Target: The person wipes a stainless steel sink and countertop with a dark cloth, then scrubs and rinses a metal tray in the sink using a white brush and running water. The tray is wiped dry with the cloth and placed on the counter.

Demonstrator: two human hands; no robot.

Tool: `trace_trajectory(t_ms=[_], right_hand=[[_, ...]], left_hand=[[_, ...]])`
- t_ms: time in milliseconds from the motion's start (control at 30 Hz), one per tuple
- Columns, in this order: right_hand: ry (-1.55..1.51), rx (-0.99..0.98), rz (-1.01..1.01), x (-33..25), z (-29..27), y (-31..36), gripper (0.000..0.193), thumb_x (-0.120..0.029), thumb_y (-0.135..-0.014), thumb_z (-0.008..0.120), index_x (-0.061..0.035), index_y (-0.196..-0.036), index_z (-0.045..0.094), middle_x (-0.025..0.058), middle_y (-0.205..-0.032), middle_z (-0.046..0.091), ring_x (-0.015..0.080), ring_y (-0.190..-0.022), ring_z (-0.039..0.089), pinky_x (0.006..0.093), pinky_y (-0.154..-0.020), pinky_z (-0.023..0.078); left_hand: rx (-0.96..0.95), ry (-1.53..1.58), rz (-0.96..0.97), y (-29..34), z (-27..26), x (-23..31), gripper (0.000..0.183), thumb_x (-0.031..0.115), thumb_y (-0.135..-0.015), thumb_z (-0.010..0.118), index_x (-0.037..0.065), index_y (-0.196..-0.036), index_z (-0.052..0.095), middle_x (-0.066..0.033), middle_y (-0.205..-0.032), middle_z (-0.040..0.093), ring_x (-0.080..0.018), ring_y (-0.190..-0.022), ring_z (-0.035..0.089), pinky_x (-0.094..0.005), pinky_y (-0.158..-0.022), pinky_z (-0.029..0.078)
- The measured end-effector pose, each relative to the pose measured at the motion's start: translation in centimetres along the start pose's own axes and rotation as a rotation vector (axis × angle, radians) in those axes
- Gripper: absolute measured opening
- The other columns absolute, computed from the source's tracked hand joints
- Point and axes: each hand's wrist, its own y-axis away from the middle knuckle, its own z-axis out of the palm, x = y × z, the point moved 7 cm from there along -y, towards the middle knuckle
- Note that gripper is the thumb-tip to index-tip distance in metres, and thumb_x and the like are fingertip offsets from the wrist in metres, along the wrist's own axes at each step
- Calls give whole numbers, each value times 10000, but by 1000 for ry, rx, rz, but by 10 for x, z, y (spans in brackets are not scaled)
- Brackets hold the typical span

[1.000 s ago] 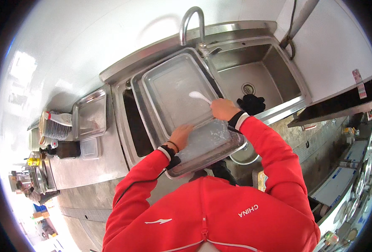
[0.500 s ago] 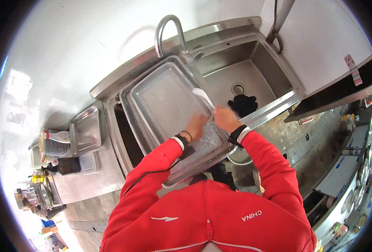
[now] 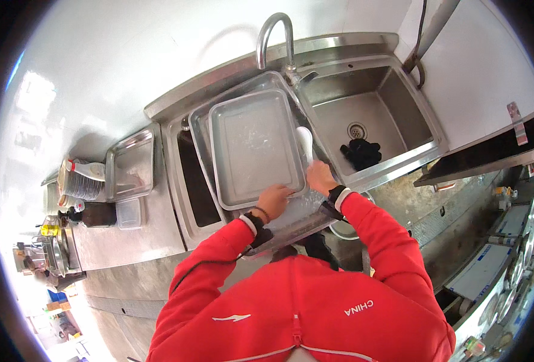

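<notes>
A shallow rectangular metal tray (image 3: 252,154) lies inside a larger metal tray (image 3: 303,214), which rests across the left basin of the sink. My left hand (image 3: 273,202) is closed over the near rim of the smaller tray, with its fingers at the right near corner. In my right hand (image 3: 321,178) is a white spoon-shaped tool (image 3: 305,143), gripped by its handle. Its rounded head points away from me, over the right side of the trays; its underside is hidden. Whitish, foam-like streaks show on the larger tray between my hands.
A curved faucet (image 3: 276,42) rises behind the trays. The right basin (image 3: 339,114) holds a black glove-like cloth (image 3: 361,154) near its drain. On the left counter (image 3: 140,241) are another metal tray (image 3: 130,166), stacked plates (image 3: 80,184) and a clear plastic container (image 3: 129,214).
The smaller tray has turned straighter. My left hand has slid from over the tray to its near rim. The white tool now points more directly away from me, and the whole view has shifted.
</notes>
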Motion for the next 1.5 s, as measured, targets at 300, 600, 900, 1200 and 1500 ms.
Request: trace_trajectory(t_ms=[300, 600, 900, 1200, 1500], right_hand=[[-551, -139, 360, -3, -29, 9, 219, -117, -810, 624, 64, -687, 636, 131, -545, 621, 229, -449, 629, 372, -462, 511], [-654, -297, 369, 7, 9, -3, 181, -97, -675, 662, 66, -609, 619, 271, -654, 648, 373, -639, 705, 424, -584, 566], [-665, -339, 195, -3, -15, 5, 232, -134, -751, 671, 88, -691, 639, 210, -608, 660, 292, -525, 686, 388, -567, 577], [-781, -354, 317, 3, -4, 6, 234, -148, -759, 660, 78, -700, 668, 163, -544, 637, 256, -472, 655, 368, -525, 561], [-1044, -394, 475, 6, -2, 16, 172, -47, -766, 689, 110, -727, 632, 149, -610, 635, 226, -498, 637, 358, -427, 522]], left_hand=[[-29, -2, -61, -4, 24, 16, 144, 190, -848, 667, 65, -918, 659, -151, -935, 637, -389, -916, 615, -482, -786, 510], [-186, -189, -208, -10, 16, 5, 258, 195, -719, 787, 65, -908, 670, -115, -878, 651, -331, -849, 635, -410, -734, 509], [-216, 58, -403, -2, 15, 5, 305, 223, -727, 832, 78, -914, 640, -116, -853, 612, -304, -786, 606, -400, -710, 496], [-64, -268, -202, -2, 46, 28, 264, 104, -774, 659, 49, -1030, 625, -184, -994, 566, -413, -979, 540, -507, -846, 447], [186, -243, -143, -14, 55, 36, 529, 80, -772, 649, -74, -1241, 459, -223, -1052, 556, -456, -1035, 529, -482, -952, 441]])
